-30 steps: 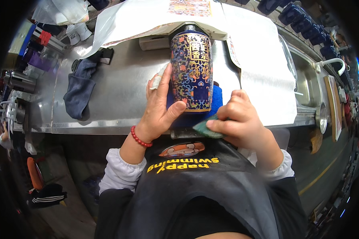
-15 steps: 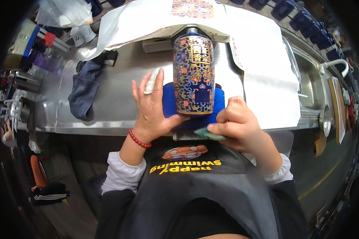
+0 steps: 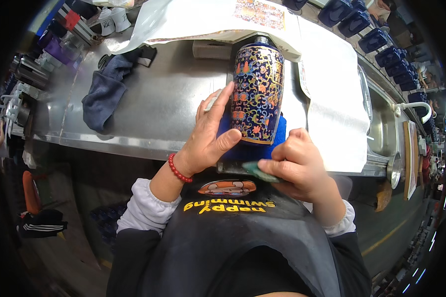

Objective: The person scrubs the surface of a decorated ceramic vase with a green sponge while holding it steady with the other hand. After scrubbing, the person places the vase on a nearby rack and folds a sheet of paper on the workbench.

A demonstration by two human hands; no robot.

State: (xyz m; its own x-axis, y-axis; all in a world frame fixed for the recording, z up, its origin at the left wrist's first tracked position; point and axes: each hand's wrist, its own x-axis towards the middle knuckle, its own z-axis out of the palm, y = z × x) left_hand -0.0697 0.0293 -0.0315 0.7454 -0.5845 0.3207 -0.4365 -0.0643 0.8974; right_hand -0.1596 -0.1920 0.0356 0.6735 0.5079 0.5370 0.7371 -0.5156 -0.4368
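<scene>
A dark blue bottle [image 3: 257,94] with a colourful floral pattern and gold lettering lies on a folded blue cloth [image 3: 279,131], its neck pointing away from me. My left hand [image 3: 210,133] is open along the bottle's left side, fingers stretched out and fingertips at its wall. Something white [image 3: 213,100] is wrapped around one of its fingers. Just right of the bottle's base, my right hand [image 3: 300,161] is closed on a thin, flat green piece [image 3: 260,171] that points to the left. It is apart from the bottle.
White sheets [image 3: 332,109] with printed floral patterns lie behind and right of the bottle on the metal worktop [image 3: 158,104]. A grey-blue rag [image 3: 104,94] lies at left. A sink [image 3: 381,119] with a white tap [image 3: 416,106] is at right. Several dark blue vessels [image 3: 354,22] stand at far right.
The bottle has rolled so its lettering panel faces right and the floral side faces up. My left hand has come up against its side. My right hand still holds the green piece.
</scene>
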